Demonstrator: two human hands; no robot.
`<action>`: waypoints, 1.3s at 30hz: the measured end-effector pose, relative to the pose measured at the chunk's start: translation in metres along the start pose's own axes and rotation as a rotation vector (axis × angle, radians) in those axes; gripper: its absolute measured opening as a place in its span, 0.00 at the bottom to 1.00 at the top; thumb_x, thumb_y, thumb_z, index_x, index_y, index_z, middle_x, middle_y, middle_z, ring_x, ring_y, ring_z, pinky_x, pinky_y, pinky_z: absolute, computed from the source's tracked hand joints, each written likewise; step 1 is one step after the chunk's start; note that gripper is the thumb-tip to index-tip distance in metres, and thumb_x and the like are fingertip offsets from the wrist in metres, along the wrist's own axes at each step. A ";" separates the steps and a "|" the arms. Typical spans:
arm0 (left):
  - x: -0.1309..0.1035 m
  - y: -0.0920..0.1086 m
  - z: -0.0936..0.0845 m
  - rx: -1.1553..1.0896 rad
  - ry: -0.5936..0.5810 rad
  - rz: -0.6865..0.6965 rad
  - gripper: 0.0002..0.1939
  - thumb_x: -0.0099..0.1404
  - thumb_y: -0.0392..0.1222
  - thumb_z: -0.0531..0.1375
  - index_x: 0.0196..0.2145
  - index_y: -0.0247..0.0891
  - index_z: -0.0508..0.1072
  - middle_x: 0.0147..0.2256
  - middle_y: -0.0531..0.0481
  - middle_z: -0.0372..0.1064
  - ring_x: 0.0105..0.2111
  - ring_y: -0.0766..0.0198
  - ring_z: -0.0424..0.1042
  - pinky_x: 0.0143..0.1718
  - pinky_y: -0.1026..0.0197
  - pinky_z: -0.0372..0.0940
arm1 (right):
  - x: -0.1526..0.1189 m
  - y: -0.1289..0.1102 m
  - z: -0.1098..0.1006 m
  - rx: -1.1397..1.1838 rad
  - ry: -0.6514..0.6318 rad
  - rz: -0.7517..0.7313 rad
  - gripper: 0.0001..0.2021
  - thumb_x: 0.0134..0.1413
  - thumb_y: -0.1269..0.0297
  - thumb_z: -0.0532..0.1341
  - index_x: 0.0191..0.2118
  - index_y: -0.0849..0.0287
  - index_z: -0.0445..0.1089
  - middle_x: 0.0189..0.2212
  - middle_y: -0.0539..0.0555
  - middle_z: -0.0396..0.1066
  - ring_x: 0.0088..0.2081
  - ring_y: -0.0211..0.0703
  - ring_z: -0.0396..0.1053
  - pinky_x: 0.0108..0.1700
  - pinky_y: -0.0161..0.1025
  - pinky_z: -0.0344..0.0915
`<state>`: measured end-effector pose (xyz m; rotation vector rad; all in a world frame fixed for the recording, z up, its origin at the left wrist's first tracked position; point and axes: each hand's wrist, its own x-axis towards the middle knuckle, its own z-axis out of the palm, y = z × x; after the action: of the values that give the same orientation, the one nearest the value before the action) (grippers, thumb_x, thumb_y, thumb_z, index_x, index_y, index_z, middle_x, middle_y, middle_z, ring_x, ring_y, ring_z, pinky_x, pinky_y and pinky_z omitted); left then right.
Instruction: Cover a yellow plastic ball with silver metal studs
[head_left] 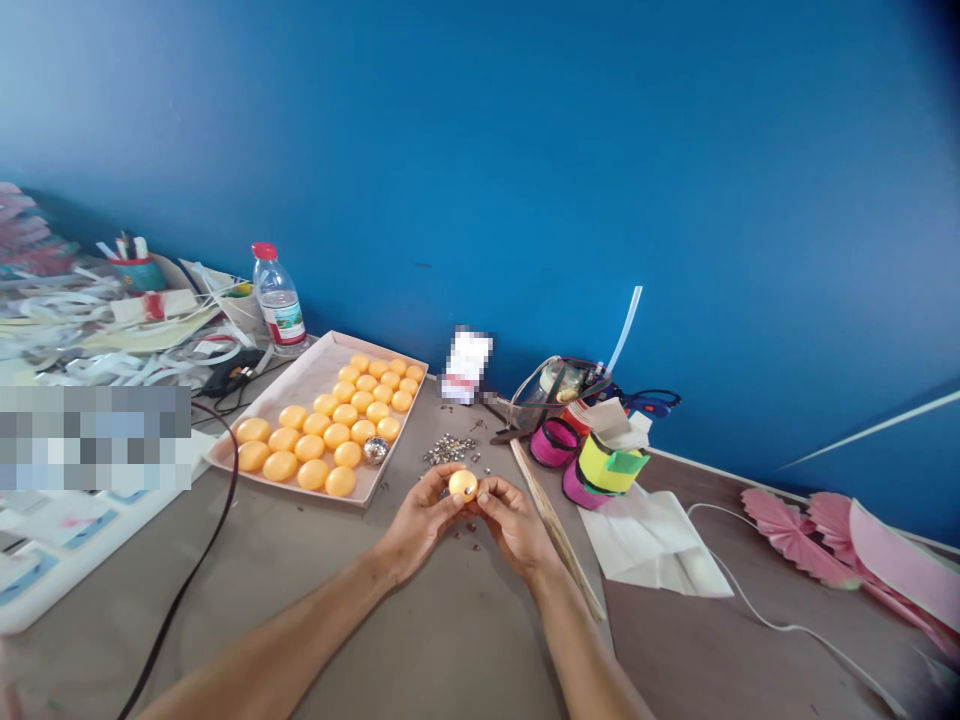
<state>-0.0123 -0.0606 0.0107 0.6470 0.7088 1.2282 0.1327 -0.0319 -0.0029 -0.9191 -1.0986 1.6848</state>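
My left hand (421, 518) grips an orange ball (462, 482), about the size of a table tennis ball, between thumb and fingers. A small dark, shiny spot shows on the ball's lower right. Against that side my right hand (511, 515) is closed in a pinch; whatever lies between its fingertips is too small to make out. Just beyond the hands, a pile of small shiny metallic pieces (450, 449) is spread on the grey table, with a few loose ones below the ball. To the left, a shallow cardboard tray (279, 400) holds several orange balls (311, 447) and one silver studded ball (376, 450).
A wooden stick (559, 535) lies right of my hands. Behind it stand magenta and yellow bands (604, 465) beside white paper (652, 545). Pink pleated pieces (799, 535) lie far right. A bottle (279, 300) stands behind the tray; a dark cable (191, 570) curves at left.
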 end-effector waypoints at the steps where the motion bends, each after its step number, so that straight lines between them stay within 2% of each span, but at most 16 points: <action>1: 0.000 0.000 0.000 0.002 -0.001 0.000 0.20 0.52 0.40 0.64 0.43 0.38 0.66 0.37 0.49 0.68 0.36 0.63 0.70 0.43 0.56 0.62 | 0.000 0.000 -0.001 -0.009 0.000 -0.005 0.10 0.41 0.59 0.66 0.25 0.57 0.66 0.24 0.48 0.64 0.30 0.38 0.60 0.36 0.36 0.58; 10: 0.002 -0.001 -0.002 0.024 -0.006 0.018 0.19 0.53 0.40 0.64 0.42 0.38 0.67 0.37 0.49 0.68 0.35 0.63 0.69 0.43 0.56 0.63 | 0.001 0.001 -0.004 -0.041 -0.008 -0.014 0.09 0.40 0.59 0.67 0.26 0.58 0.69 0.26 0.48 0.67 0.31 0.38 0.62 0.38 0.36 0.59; 17: 0.003 -0.004 -0.006 0.122 0.032 0.063 0.21 0.51 0.42 0.65 0.43 0.38 0.68 0.35 0.49 0.68 0.35 0.61 0.68 0.38 0.58 0.64 | 0.001 0.002 -0.006 -0.095 -0.026 0.012 0.10 0.42 0.59 0.66 0.26 0.59 0.69 0.24 0.49 0.68 0.30 0.39 0.65 0.38 0.37 0.61; 25: 0.002 -0.006 -0.009 0.280 0.050 0.118 0.21 0.51 0.43 0.65 0.43 0.38 0.70 0.34 0.47 0.69 0.33 0.60 0.68 0.36 0.60 0.64 | 0.000 -0.003 -0.004 -0.132 0.005 0.063 0.11 0.39 0.58 0.67 0.23 0.60 0.67 0.22 0.50 0.71 0.29 0.40 0.67 0.37 0.38 0.62; 31: 0.001 -0.004 -0.007 0.367 0.072 0.136 0.19 0.50 0.42 0.65 0.41 0.38 0.72 0.37 0.46 0.70 0.34 0.60 0.69 0.37 0.60 0.64 | -0.001 -0.004 0.000 -0.205 0.079 0.072 0.12 0.37 0.59 0.67 0.20 0.59 0.66 0.19 0.48 0.68 0.25 0.38 0.64 0.31 0.36 0.60; 34: 0.002 -0.004 -0.005 0.315 0.091 0.109 0.20 0.50 0.42 0.65 0.42 0.38 0.71 0.37 0.46 0.70 0.33 0.60 0.69 0.37 0.59 0.64 | 0.001 0.002 0.001 -0.179 0.098 0.070 0.12 0.38 0.57 0.67 0.21 0.59 0.66 0.18 0.48 0.67 0.24 0.38 0.63 0.31 0.37 0.60; 39: 0.002 -0.002 -0.001 0.025 0.029 -0.033 0.22 0.52 0.43 0.65 0.44 0.38 0.67 0.34 0.48 0.70 0.30 0.63 0.71 0.38 0.58 0.65 | 0.004 0.000 -0.005 -0.096 0.068 0.045 0.12 0.41 0.56 0.64 0.22 0.57 0.65 0.19 0.46 0.64 0.24 0.37 0.61 0.30 0.36 0.59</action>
<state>-0.0110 -0.0589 0.0080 0.6368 0.7571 1.2022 0.1364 -0.0267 -0.0049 -1.0617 -1.1283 1.6366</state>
